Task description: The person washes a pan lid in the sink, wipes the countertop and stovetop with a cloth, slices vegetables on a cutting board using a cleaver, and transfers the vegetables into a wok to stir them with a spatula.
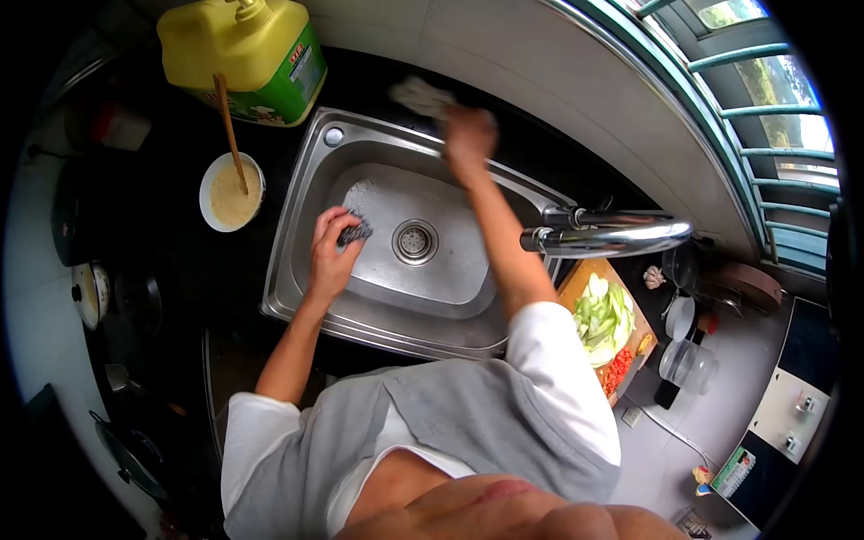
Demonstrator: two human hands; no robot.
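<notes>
My left hand (331, 255) is over the left side of the steel sink (286, 292), its fingers closed around a dark grey steel wool scrubber (355, 230). Behind the sink's back rim, a pale crumpled cloth (417, 95) lies on the black counter. Close beside that cloth is my right hand (470, 141), smeared by motion. I cannot tell whether its fingers grip the cloth.
Left of the sink stand a bowl of pale yellow liquid (232, 205) with chopsticks in it and a big yellow jug (243, 54). A chrome faucet (621, 234) juts over the right rim. A cutting board (576, 281) carries sliced green vegetable (605, 319) and chopped red pieces (616, 371).
</notes>
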